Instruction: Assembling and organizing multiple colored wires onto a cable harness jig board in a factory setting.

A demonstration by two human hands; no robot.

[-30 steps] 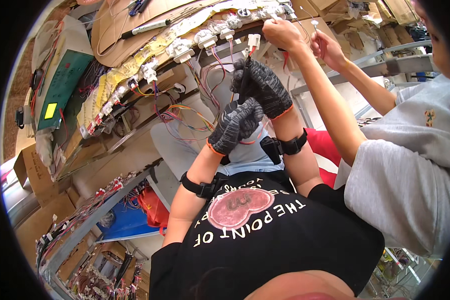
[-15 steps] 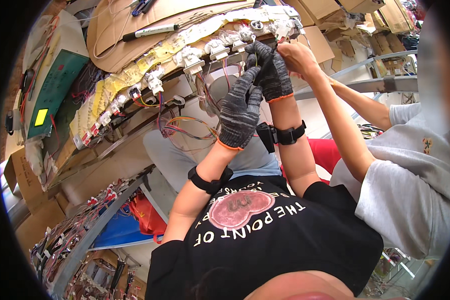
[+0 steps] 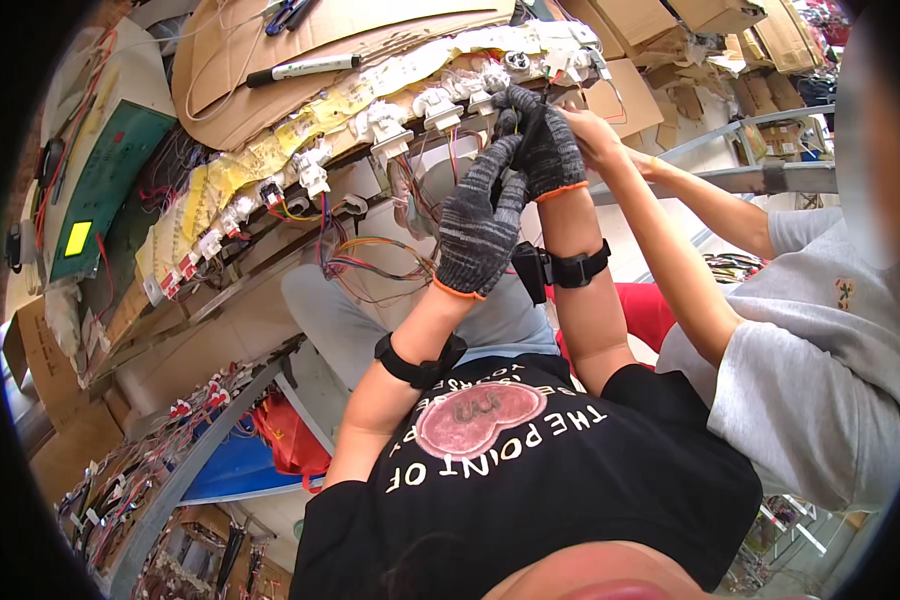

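Note:
My left hand [image 3: 478, 222], in a dark grey knitted glove, is closed, its fingertips pinched together beside my right hand [image 3: 544, 148]. The right one wears a matching glove with an orange cuff and bends its fingers inward at the same spot. A thin yellowish wire [image 3: 516, 128] shows between the fingertips; the rest of it is hidden by the gloves. Just beyond are white connector housings [image 3: 437, 108] fixed along a board edge covered with yellowed tape [image 3: 315, 108]. Loose coloured wires [image 3: 375, 252] hang below the board, left of my left hand.
Close on my right, a co-worker's hand [image 3: 595, 138] works at the board's right end. A marker [image 3: 305, 70] lies on cardboard [image 3: 220, 60] behind the board. At the left stands a green tester panel [image 3: 110, 190] with a lit display. Wire bundles [image 3: 160, 440] hang at lower left.
The co-worker's hands have shifted slightly down and right, away from the white connector at the board's end. My hands keep nearly the same place and pinch.

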